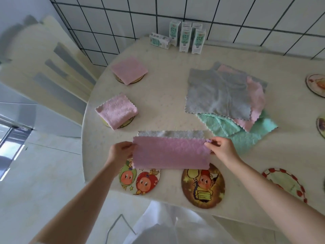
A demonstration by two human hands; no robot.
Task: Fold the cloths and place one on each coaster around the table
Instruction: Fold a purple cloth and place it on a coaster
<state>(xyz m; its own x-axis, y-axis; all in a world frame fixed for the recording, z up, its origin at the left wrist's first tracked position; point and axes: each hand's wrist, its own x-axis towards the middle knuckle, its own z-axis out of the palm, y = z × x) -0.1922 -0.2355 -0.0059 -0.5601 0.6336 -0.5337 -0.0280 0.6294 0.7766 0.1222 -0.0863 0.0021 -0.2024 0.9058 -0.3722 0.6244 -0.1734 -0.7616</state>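
The first fold is under way: the left hand [120, 153] and right hand [222, 148] each pinch an end of the pink cloth [170, 153] with curled fingers, at the near tabletop [167, 95] edge. A crosswise fold probably comes next, then the near coaster [140, 180]. Milk cartons [186, 38] stand far, by the tiled wall [228, 14].

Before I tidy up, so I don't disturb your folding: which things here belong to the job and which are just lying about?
Job: pink fleecy cloth pinched by left hand and right hand; loose pile of grey, pink and mint cloths; two folded pink cloths on round coasters; bare round cartoon coasters.
Lying about: green-and-white milk cartons; cream slatted chair.
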